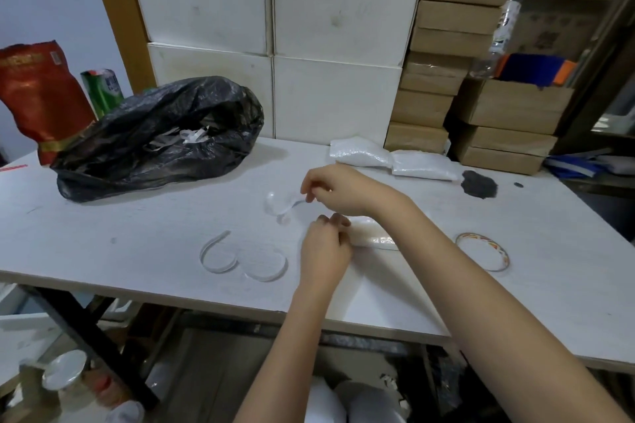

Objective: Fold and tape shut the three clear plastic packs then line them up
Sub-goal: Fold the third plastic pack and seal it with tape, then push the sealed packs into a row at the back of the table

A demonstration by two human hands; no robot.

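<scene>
A clear plastic pack (372, 237) filled with white beads lies on the white table (137, 244), partly under my forearm. My left hand (323, 251) pinches the pack's left end with curled fingers. My right hand (335, 191), just above it, pinches the end of a strip pulled from a clear tape roll (280, 204) that lies a little to the left. Two more bead-filled packs (391, 160) lie side by side at the table's back right.
A black rubbish bag (158, 137) with tape scraps sits at the back left, beside a red pouch (37, 96) and a green can (103, 86). Curled clear strips (244, 259) lie near the front edge. An empty tape ring (482, 249) lies at right. Stacked boxes (343, 45) line the back.
</scene>
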